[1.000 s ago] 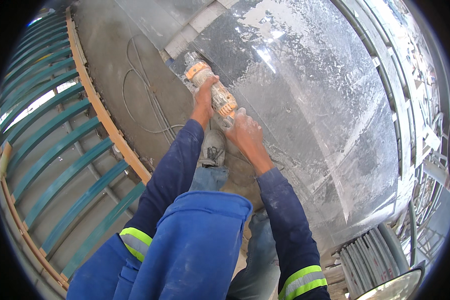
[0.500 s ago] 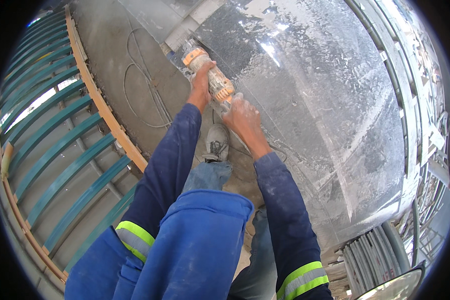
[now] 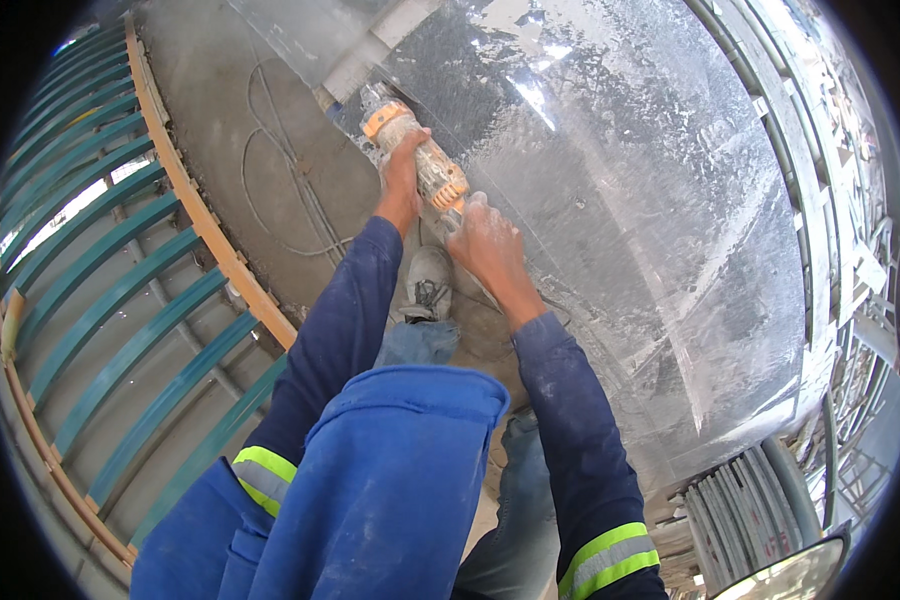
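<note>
Both of my hands hold a dust-coated orange angle grinder at the left edge of a grey stone slab. My left hand is wrapped round the middle of its body. Lower down, my right hand grips the rear end, fingers closed. The grinder's head points away from me, over the slab's edge beside a pale strip. White dust hides most of the disc, and I cannot make out exactly where it touches. Pale dust and scratches cover the slab's surface.
A grey cable loops on the dusty floor to the left. Beyond it stands a rack of teal bars with an orange-brown edge beam. My shoe is beside the slab. Stacked grey slats lie at lower right.
The grinder and both hands have shifted very slightly, with the whole view moving a little too. My grip on the grinder stays the same.
</note>
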Demonstrator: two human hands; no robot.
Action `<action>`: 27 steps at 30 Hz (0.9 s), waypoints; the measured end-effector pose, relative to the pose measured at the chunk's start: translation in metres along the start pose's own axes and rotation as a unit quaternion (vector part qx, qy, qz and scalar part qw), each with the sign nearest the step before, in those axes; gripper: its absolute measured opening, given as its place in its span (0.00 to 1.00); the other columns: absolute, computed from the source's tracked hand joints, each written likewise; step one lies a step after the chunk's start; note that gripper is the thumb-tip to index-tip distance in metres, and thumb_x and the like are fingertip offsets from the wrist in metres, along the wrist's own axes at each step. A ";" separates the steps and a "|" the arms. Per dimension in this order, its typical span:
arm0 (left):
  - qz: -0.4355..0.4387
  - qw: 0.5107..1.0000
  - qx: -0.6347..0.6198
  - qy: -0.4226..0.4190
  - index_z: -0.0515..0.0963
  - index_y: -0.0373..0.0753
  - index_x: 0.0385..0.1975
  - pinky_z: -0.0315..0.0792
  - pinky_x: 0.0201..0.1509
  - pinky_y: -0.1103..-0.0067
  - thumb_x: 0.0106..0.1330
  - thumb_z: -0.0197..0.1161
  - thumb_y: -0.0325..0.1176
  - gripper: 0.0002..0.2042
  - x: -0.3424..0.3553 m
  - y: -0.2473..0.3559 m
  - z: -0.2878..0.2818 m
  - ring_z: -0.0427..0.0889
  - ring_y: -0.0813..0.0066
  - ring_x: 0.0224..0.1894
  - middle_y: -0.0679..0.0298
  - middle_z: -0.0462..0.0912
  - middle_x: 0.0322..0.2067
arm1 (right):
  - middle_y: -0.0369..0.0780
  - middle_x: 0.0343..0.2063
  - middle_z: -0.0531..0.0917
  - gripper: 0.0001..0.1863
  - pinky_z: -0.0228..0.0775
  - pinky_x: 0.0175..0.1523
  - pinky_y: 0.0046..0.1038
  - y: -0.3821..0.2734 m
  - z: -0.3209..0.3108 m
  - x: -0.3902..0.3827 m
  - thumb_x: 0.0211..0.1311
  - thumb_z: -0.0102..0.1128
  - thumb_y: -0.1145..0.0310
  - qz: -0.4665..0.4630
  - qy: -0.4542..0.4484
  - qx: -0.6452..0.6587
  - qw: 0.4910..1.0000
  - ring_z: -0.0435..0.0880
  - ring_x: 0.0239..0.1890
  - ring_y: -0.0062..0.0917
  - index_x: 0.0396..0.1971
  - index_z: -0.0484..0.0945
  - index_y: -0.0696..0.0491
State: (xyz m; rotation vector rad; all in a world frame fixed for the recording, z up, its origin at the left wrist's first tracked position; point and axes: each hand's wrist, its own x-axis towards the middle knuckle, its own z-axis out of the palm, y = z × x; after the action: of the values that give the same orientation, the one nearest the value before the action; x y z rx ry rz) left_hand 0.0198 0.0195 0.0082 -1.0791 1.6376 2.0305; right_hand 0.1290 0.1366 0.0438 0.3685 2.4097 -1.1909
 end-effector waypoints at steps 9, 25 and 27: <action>-0.029 0.999 0.012 -0.028 0.69 0.36 0.44 0.79 0.36 0.67 0.55 0.66 0.36 0.20 0.007 0.003 -0.006 0.79 0.65 0.29 0.61 0.74 0.31 | 0.58 0.27 0.82 0.12 0.76 0.40 0.48 -0.001 0.003 0.005 0.49 0.58 0.72 0.000 -0.002 0.014 1.000 0.83 0.34 0.53 0.33 0.71 0.61; -0.013 0.999 0.002 -0.031 0.70 0.37 0.39 0.79 0.31 0.68 0.54 0.66 0.36 0.17 0.012 0.004 -0.005 0.79 0.66 0.25 0.61 0.74 0.26 | 0.55 0.27 0.83 0.11 0.77 0.40 0.45 -0.003 0.007 0.009 0.50 0.57 0.73 -0.015 0.004 -0.008 1.000 0.85 0.33 0.48 0.33 0.71 0.61; -0.030 0.999 0.008 -0.041 0.69 0.37 0.41 0.79 0.35 0.66 0.55 0.66 0.36 0.18 0.018 0.007 -0.007 0.79 0.64 0.29 0.62 0.73 0.29 | 0.54 0.26 0.83 0.11 0.78 0.40 0.44 -0.003 0.010 0.013 0.49 0.57 0.73 -0.017 0.014 -0.007 1.000 0.85 0.33 0.48 0.33 0.71 0.61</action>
State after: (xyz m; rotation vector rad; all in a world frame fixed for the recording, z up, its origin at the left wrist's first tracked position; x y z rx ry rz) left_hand 0.0053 0.0066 -0.0002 -1.0145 1.5601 1.9935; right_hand 0.1186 0.1269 0.0340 0.3431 2.4556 -1.1909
